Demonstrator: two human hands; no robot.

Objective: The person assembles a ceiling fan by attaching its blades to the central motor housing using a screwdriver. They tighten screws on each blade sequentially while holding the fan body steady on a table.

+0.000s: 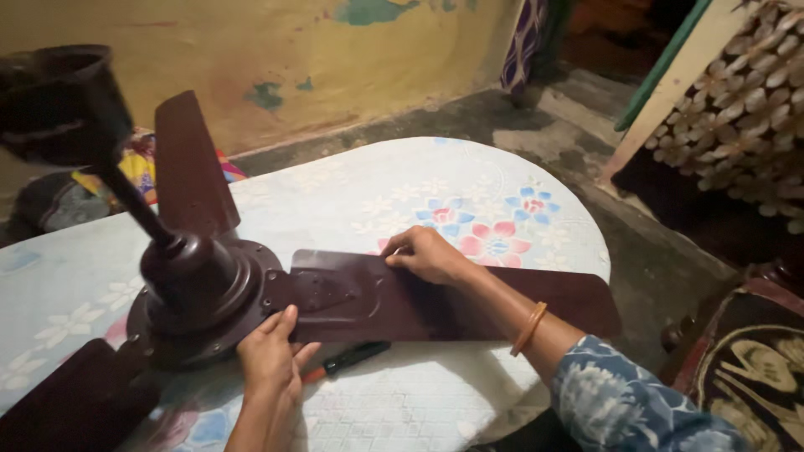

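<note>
Brown metal fills the left half of the view: a dark brown ceiling fan motor housing (205, 305), round and domed, lies on the desk (469, 180), which is covered with a pale cloth printed with pink and blue flowers. From the dome a dark down-rod (134, 205) rises up and to the left, ending in a dark cup-shaped canopy (59, 100) near the top-left corner. One flat brown blade (188, 167) points up and away from the housing, and another brown blade (71, 402) runs down toward the bottom-left corner. At the housing's near rim, the left hand (272, 356) rests with its fingers stretched out flat and open, thumb against the inner end of a third long brown metal fan blade (444, 297), gripping nothing. Just to the right of that hand, a screwdriver with an orange and black handle (347, 360) lies on the cloth, below the blade's near edge. The third blade lies flat on the desk, its long axis running left to right; its bracket end meets the housing and its broad free end points right, reaching past the desk's edge. The right hand (431, 255) presses down on the blade's far edge, fingers curled over it, with an orange bangle (529, 328) on the wrist and a blue patterned sleeve (628, 398) behind.
</note>
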